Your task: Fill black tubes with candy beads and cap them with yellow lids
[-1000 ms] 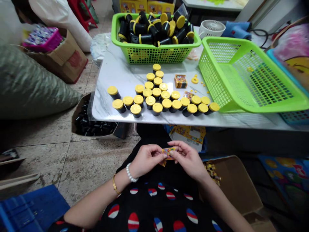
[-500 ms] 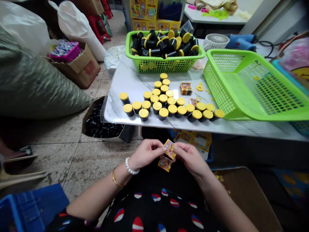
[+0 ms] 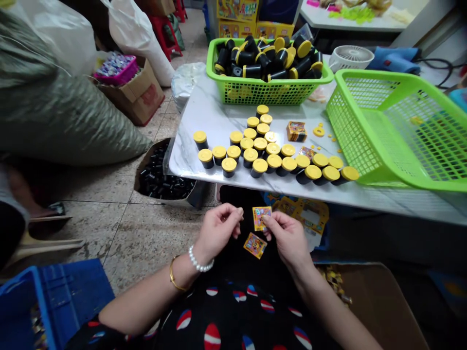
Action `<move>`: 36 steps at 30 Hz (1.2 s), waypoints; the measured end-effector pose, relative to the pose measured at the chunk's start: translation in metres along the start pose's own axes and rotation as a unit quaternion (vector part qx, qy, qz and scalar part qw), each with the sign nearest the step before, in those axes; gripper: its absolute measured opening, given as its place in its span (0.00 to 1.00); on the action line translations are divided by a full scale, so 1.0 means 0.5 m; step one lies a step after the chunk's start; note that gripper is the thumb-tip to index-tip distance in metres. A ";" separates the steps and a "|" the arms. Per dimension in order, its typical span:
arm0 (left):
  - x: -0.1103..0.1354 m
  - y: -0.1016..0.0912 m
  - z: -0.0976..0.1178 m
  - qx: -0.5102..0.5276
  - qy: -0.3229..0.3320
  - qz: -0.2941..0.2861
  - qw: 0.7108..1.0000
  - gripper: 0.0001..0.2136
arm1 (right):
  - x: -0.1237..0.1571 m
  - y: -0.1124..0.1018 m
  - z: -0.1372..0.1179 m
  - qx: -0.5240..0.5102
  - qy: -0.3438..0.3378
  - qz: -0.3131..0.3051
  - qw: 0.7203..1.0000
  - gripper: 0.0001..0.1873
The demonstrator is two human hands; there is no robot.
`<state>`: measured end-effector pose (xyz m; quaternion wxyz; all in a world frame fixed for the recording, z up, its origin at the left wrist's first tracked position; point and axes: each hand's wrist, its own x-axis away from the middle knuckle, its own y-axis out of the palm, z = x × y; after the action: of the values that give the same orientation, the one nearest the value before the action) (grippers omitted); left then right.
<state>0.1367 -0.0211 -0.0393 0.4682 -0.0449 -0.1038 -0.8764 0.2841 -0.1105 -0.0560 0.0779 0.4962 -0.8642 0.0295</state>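
You look out over a speckled tile floor [image 3: 146, 238], with a red plastic stool [image 3: 162, 34] beyond the marble surface [image 3: 189, 150] and a white table [image 3: 350, 19] farther back.

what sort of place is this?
Probably a small hand-packing workshop. Signs: a marble-topped table laid with rows of yellow-capped black tubes, a green plastic basket heaped with more, a cardboard box of loose black tubes on the floor, and small printed cards at the lap.
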 end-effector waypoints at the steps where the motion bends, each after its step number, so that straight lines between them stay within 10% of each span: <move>1: 0.010 0.002 -0.007 0.015 -0.009 0.006 1.000 0.15 | 0.003 0.004 0.007 -0.005 -0.007 0.018 1.000 0.16; 19: 0.027 0.020 -0.032 0.030 0.008 0.028 0.999 0.12 | 0.040 0.027 0.020 0.058 -0.021 0.032 0.998 0.19; 28: 0.029 0.013 -0.037 -0.101 0.149 0.088 0.980 0.09 | 0.036 0.015 0.034 0.057 -0.037 0.062 0.996 0.18; 32: -0.001 -0.003 -0.032 0.022 0.052 0.047 0.997 0.16 | 0.025 0.001 0.018 0.051 0.032 -0.145 0.988 0.20; 36: -0.014 -0.011 -0.024 -0.021 -0.071 -0.172 0.982 0.16 | 0.004 -0.023 -0.020 0.168 0.015 -0.325 0.930 0.15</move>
<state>0.1362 -0.0151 -0.0528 0.3011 -0.0986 -0.1249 -0.9402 0.2942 -0.1168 -0.0463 0.0121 0.7555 -0.6365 0.1545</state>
